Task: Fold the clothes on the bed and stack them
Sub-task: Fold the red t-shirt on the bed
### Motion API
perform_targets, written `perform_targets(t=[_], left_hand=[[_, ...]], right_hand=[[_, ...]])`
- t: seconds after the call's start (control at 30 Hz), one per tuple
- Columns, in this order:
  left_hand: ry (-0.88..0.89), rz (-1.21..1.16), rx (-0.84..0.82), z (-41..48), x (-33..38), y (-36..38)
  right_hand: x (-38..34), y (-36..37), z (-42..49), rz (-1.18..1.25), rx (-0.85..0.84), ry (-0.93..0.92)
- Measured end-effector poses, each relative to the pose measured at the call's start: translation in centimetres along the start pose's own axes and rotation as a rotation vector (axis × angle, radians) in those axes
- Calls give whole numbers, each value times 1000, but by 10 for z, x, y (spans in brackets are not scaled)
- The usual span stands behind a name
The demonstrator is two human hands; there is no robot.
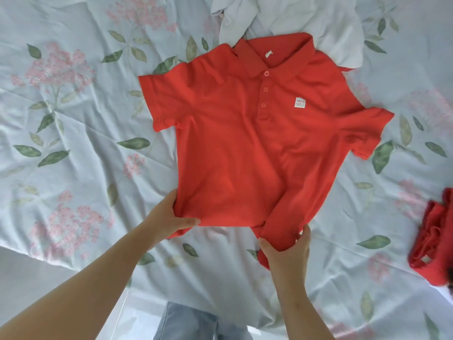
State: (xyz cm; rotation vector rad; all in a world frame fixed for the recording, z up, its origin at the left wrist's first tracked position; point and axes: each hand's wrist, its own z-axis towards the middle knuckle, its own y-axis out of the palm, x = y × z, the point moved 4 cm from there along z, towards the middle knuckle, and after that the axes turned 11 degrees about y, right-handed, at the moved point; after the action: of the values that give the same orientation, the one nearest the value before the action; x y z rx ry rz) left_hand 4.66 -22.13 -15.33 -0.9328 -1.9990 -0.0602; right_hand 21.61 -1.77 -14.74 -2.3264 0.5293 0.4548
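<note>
A red polo shirt (245, 133) lies face up on the floral bed sheet (73, 119), collar pointing away from me, both short sleeves spread out. My left hand (169, 217) pinches the hem at the shirt's near left corner, thumb on top. My right hand (286, 251) grips the bunched near right corner of the hem, lifted slightly off the sheet. A folded red garment (434, 244) sits at the right edge of the bed.
A crumpled white garment (282, 18) lies at the far side, partly under the polo's collar. The bed's near edge runs just in front of my legs in light jeans (193, 322).
</note>
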Motion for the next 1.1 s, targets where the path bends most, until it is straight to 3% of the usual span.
perform_targets(t=[0.13,0.23,0.3,0.4,0.47,0.53,0.6,0.7,0.8,0.87,1.0,1.1], left_hand=[[76,354,118,-19,-8,-2],[157,537,248,-29,4,-10],[230,394,308,-36,22,-17],[206,-281,386,-47,47,-27],[146,-503,397,-42,46,-32],[31,-530,423,-35,33,-35],[-90,-526,420,-30,15,-29],[-228,-492,198,-38,-11,2],[-312,-343,36,-58,-36,29],[-300,-294,73,-64,-46,35],[-191,-326,151,-74,-38,27],[-135,-156,134,-87,-29,8]], right_hand=[[22,-15,-4,49,-51,54],[14,-37,-5,131,-41,-15],[2,-55,-6,210,-43,-94],[-9,-82,-12,542,-184,-74],[-10,-98,-12,753,-283,23],[-3,-111,-4,816,-240,151],[13,-113,6,712,-142,269],[41,-99,15,536,-145,394],[61,-84,17,644,-232,485],[64,-83,22,722,-200,436],[57,-97,20,652,-112,217],[62,-111,11,320,-2,-74]])
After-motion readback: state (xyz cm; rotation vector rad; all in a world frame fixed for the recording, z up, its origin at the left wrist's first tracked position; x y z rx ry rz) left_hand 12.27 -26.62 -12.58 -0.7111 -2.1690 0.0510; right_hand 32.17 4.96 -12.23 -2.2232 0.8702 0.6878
